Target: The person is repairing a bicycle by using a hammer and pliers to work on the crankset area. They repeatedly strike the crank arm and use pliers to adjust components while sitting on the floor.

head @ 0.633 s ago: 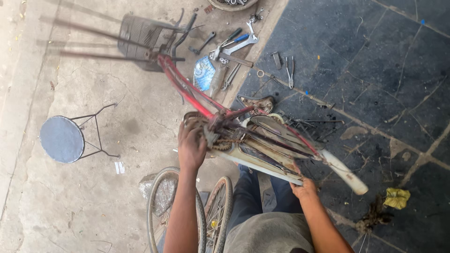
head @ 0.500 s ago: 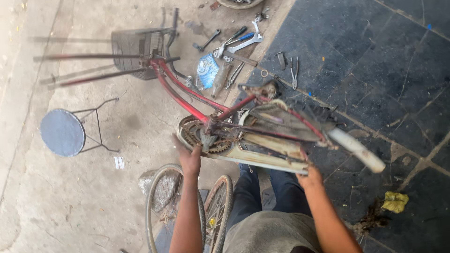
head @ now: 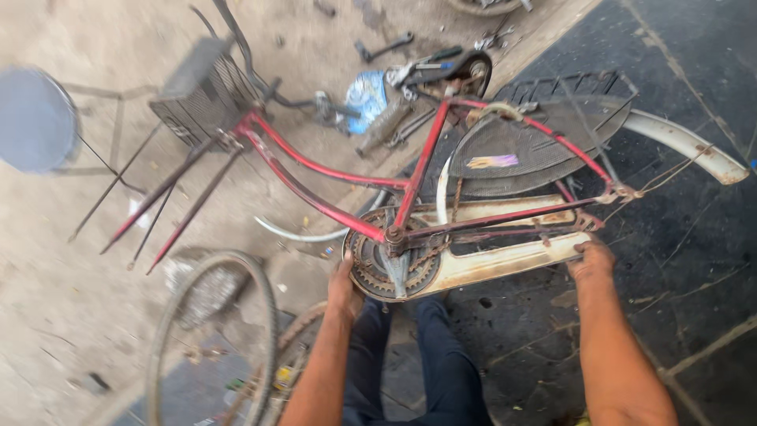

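Observation:
A red bicycle frame point(head: 331, 172) without wheels hangs on its side in front of me, its front basket point(head: 201, 88) far left and its white rear mudguard point(head: 684, 143) far right. My left hand point(head: 342, 285) grips the frame at the chainring point(head: 377, 268), by the bottom bracket. My right hand point(head: 593, 260) holds the rear end of the cream chain guard point(head: 505, 262) near the rear dropout. The dark skirt guard point(head: 527, 150) sits above the chain guard. My legs in dark trousers show below the frame.
Two loose bicycle wheels point(head: 206, 331) lie at my lower left. A round blue stool point(head: 33, 118) stands at far left. Wrenches and tools point(head: 386, 47) and a blue-white bag point(head: 366, 96) are scattered on the concrete behind the frame. Dark tiled floor lies to the right.
The frame has been turned and swung round, now spread wide and closer to me. My left hand has shifted down to the chainring; my right hand has moved to the chain guard's rear end.

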